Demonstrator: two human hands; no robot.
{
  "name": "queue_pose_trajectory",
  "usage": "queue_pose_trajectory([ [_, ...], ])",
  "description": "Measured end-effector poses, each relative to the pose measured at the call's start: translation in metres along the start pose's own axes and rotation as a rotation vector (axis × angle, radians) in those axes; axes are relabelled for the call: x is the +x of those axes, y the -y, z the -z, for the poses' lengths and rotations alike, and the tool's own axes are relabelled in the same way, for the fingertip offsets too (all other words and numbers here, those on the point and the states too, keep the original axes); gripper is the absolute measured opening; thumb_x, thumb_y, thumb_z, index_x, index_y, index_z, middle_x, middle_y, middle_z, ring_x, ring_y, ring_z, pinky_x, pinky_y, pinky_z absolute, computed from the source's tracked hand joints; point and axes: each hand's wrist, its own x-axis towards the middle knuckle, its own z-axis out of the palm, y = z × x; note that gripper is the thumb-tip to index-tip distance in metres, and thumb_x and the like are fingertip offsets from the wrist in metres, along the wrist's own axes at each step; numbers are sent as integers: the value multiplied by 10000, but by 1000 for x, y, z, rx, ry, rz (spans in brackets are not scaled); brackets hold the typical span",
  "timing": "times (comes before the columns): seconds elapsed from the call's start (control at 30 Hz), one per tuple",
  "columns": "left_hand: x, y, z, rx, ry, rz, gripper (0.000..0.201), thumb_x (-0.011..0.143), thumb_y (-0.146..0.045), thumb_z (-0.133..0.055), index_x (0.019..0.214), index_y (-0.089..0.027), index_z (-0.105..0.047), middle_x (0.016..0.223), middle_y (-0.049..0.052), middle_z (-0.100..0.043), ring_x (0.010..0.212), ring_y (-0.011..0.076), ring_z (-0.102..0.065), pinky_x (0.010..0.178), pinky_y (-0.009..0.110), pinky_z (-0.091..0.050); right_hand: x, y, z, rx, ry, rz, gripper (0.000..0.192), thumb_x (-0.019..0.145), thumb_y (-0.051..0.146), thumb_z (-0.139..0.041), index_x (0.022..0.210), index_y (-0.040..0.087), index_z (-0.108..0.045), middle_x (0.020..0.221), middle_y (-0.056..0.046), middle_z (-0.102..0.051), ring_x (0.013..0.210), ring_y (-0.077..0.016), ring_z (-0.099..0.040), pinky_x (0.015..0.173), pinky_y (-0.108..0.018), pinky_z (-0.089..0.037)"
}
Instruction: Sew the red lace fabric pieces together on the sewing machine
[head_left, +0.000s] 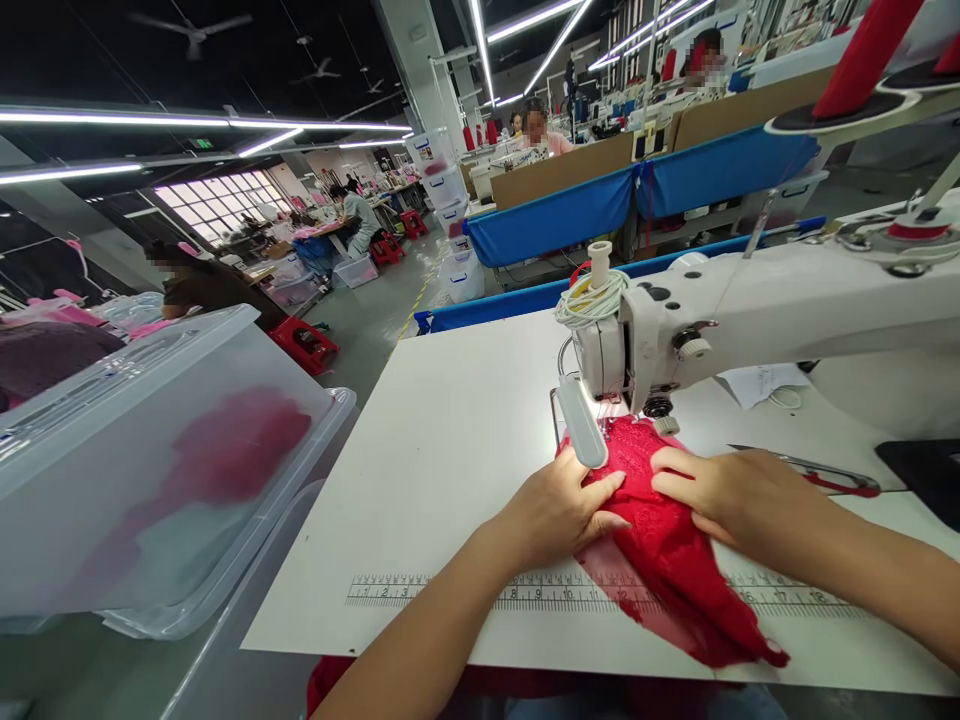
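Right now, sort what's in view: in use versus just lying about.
In use: left hand, right hand, red lace fabric, sewing machine.
Lying about: scissors, plastic bin, paper slip.

Ruler point(465, 592) on the table shows numbers 1–18

To my left stands a clear bin point(135, 470) with red cloth inside. Scissors point(817, 470) lie to my right, a ruler point(420, 592) is printed along the table point(450, 450), and red stools point(304, 343) stand beyond.
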Motion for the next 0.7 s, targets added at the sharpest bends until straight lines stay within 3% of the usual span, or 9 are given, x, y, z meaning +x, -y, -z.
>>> queue_pose_trajectory([
  [0.07, 0, -1, 0, -1, -6, 10, 623, 996, -543, -268, 1254, -76, -589, 1018, 164, -608, 871, 249, -594, 682, 361, -547, 11, -1, -4, -20, -19, 66, 246, 669, -27, -479, 704, 216, -477, 729, 17, -592, 431, -116, -355, 480, -320, -89],
  [0.17, 0, -2, -1, 11, 12, 15, 604, 992, -550, -281, 1233, -100, -604, 1004, 153, -605, 851, 241, -599, 674, 363, -549, 17, -5, -11, 70, -116, 137, 275, 625, -46, -436, 690, 220, -419, 657, 21, -516, 486, -140, -380, 488, -309, -132],
  [0.23, 0, -3, -1, 28, -5, -4, 592, 992, -550, -286, 1223, -112, -610, 995, 149, -606, 857, 241, -602, 688, 367, -547, 15, -6, -15, 158, -145, 123, 295, 614, -56, -421, 706, 224, -413, 677, 9, -500, 565, -162, -429, 511, -296, -201],
  [0.37, 0, -3, -3, 72, -54, -26, 615, 986, -573, -273, 1208, -115, -618, 1009, 162, -629, 851, 238, -596, 711, 371, -535, 7, -5, -19, 330, -53, 92, 416, 558, -80, -409, 851, 206, -479, 823, -30, -544, 731, -198, -486, 627, -293, -340],
  [0.7, -3, -7, -4, 146, -114, 15, 691, 934, -681, -285, 1260, -178, -630, 1084, 165, -672, 792, 229, -579, 684, 363, -501, 7, -6, -20, 244, -96, 65, 337, 531, -13, -433, 749, 235, -367, 735, -4, -471, 632, -196, -403, 551, -323, -192],
])
